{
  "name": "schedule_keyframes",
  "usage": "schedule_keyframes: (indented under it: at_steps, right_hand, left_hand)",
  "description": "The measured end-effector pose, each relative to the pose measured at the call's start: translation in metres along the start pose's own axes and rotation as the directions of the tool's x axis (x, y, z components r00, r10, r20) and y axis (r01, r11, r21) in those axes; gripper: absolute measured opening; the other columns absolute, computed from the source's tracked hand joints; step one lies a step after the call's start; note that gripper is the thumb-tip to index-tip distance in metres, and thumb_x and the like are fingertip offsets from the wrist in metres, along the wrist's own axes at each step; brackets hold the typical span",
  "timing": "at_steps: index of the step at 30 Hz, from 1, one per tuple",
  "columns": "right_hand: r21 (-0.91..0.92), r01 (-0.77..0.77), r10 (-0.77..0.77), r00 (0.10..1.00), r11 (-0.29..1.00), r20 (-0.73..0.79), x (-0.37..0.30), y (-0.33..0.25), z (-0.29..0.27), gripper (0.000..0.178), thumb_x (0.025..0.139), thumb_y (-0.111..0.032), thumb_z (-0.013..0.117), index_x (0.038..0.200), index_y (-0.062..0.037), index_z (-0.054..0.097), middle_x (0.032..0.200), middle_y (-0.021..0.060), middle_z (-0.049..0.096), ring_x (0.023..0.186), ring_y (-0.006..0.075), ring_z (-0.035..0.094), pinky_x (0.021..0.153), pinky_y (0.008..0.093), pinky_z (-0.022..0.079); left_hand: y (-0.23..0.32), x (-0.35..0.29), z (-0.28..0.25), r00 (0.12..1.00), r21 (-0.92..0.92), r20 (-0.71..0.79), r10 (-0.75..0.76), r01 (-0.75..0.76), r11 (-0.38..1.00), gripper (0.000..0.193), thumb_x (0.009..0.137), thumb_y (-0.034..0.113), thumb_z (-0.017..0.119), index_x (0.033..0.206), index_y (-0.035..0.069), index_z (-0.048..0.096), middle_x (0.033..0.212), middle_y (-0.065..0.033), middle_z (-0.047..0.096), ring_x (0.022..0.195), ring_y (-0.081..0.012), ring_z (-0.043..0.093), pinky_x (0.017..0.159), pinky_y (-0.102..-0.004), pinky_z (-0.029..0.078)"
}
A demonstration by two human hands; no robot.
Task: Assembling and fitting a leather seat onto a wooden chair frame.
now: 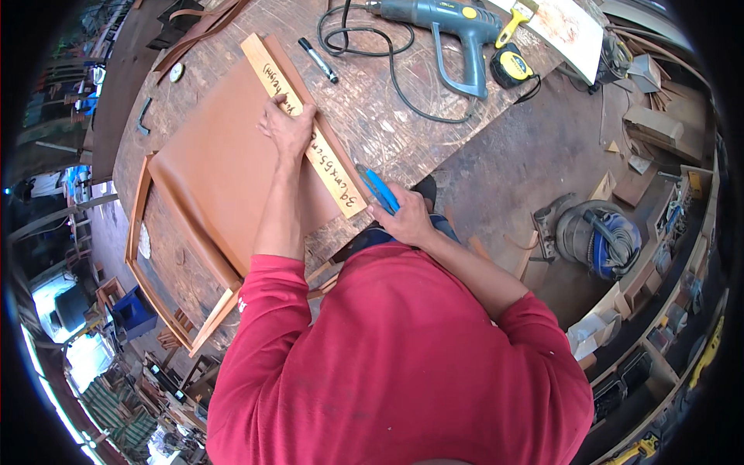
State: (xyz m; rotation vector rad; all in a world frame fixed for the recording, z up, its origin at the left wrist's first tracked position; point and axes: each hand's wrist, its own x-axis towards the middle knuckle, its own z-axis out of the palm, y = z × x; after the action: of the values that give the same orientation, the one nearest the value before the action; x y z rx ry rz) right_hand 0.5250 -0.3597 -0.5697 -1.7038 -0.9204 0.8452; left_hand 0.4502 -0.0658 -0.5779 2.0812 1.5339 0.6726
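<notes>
My left hand (288, 130) rests with its fingers spread on a pale wooden strip (335, 180) with handwriting along it, bearing down on its upper part. Under the strip lies a sheet of brown leather (213, 143), and a narrow band of it shows past the strip's right edge. The leather's lower left edge curls up in a roll. At the strip's near end, my right hand (409, 220) is closed around a blue-handled cutter (380, 191), pointing up and to the left. Its working edge is too small to make out.
A heat gun (457, 39) with a looped cord, a yellow tape measure (511, 65), a yellow-handled brush (514, 25) and a black marker (318, 60) lie on the worn wooden table (418, 147). A wooden frame (139, 263) leans by the left edge. A vacuum cleaner (601, 236) stands at right.
</notes>
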Motion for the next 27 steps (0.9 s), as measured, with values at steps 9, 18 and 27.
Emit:
schedule_keyframes:
  at_steps: [9,18,27]
  right_hand:
    - [0.008,0.015,-0.015,1.0,1.0,0.027,0.0009,-0.001,0.0024,0.024,0.087,-0.021,0.078,0.102,-0.0041,0.07,0.076,0.0133,0.068,0.067,0.0232,0.067,0.065,0.0368,0.053]
    - [0.086,-0.015,0.018,0.999,0.996,-0.034,-0.0014,-0.0023,0.0048,0.021,0.086,-0.021,0.081,0.098,-0.004,0.073,0.078,0.0098,0.074,0.067,0.0163,0.071,0.067,0.0324,0.055]
    - [0.054,-0.003,0.007,0.998,0.999,-0.06,-0.0032,-0.0078,0.003,0.019,0.088,-0.022,0.08,0.097,-0.0064,0.074,0.071,0.0064,0.073,0.063,0.0156,0.071,0.061,0.0314,0.054]
  left_hand:
    - [-0.004,0.0023,0.0044,0.997,0.055,-0.08,0.017,-0.012,0.998,0.073,0.068,0.034,0.082,0.124,-0.008,0.06,0.114,-0.0274,0.066,0.111,-0.0379,0.062,0.1,-0.0459,0.048]
    - [-0.0017,0.0015,0.002,0.999,-0.036,0.018,-0.037,0.037,0.999,0.077,0.071,0.04,0.079,0.131,-0.001,0.053,0.13,-0.0251,0.054,0.135,-0.0386,0.04,0.123,-0.0532,0.013]
    - [0.0016,-0.0008,0.0028,0.999,-0.016,-0.029,-0.041,0.04,0.999,0.074,0.072,0.039,0.078,0.128,-0.002,0.053,0.128,-0.0244,0.055,0.135,-0.0381,0.041,0.124,-0.0534,0.011]
